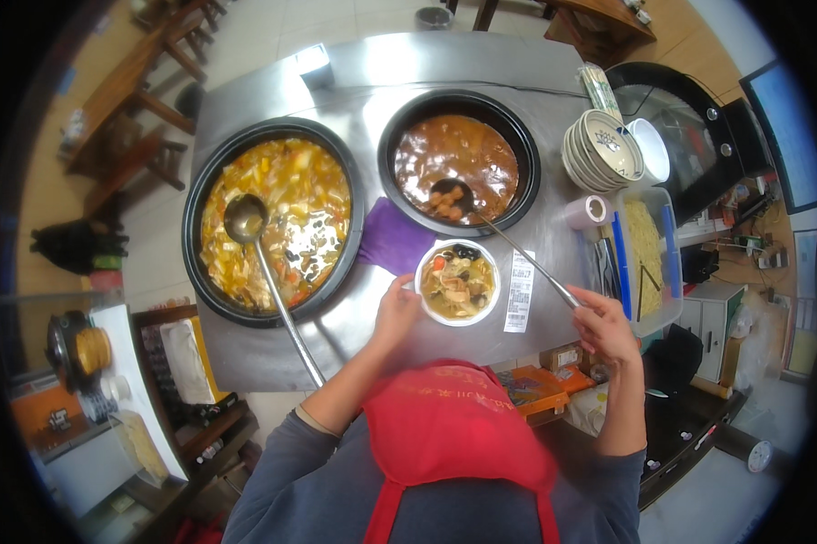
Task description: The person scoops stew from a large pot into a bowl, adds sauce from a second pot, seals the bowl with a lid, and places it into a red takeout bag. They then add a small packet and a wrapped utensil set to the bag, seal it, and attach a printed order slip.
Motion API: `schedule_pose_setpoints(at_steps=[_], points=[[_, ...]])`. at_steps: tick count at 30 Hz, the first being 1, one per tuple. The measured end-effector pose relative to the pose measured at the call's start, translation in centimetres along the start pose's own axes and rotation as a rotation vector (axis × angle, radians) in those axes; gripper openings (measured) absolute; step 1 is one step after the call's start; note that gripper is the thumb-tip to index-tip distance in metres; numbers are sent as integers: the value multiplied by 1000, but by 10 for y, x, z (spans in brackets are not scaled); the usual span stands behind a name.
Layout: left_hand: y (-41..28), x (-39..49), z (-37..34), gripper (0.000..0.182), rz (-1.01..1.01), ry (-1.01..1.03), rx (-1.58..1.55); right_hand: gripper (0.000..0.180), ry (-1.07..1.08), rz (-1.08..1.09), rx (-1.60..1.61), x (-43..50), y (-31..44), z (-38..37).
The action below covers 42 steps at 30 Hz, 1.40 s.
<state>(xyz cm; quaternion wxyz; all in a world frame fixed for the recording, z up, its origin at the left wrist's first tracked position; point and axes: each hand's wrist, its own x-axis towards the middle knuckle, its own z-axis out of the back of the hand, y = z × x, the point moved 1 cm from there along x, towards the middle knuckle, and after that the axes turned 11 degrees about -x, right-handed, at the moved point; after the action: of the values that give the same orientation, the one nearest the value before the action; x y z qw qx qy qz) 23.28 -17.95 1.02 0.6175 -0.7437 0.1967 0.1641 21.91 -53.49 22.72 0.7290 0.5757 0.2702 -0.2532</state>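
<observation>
My right hand (pixel 604 325) grips the handle of a metal ladle (pixel 532 264). Its bowl sits in the right black pot (pixel 535 163) of brown soup and carries several small brownish chunks. On the steel counter before me stands a white bowl (pixel 420 299), filled with broth, pale pieces, black fungus and a bit of carrot. At its left rim is my left hand (pixel 399 311), the fingers curved against the side. A larger left pot (pixel 192 224) holds a yellow vegetable stew. A second ladle (pixel 277 294) leans in it, its handle reaching over the near rim toward my left forearm.
A purple cloth (pixel 396 234) lies between the pots. Right of the white bowl is a printed paper slip (pixel 519 292). Stacked patterned bowls (pixel 602 149), a paper roll (pixel 588 212) and a plastic box of noodles (pixel 643 251) with tongs line the right side.
</observation>
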Motion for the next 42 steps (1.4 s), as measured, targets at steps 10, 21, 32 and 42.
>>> schedule_pose_setpoints(at_steps=[10,21,32,42], points=[[4,0,2,46,21,-19,-53,46,37,106,-381,-83,7,41],[0,-9,4,51,52,-1,-152,44,-89,97,-362,-46,1,40],[0,-15,5,53,54,5,-38,41,-500,438,-862,97,-2,-10],[4,-19,4,52,57,38,-91,46,-73,35,-98,132,-3,-32]])
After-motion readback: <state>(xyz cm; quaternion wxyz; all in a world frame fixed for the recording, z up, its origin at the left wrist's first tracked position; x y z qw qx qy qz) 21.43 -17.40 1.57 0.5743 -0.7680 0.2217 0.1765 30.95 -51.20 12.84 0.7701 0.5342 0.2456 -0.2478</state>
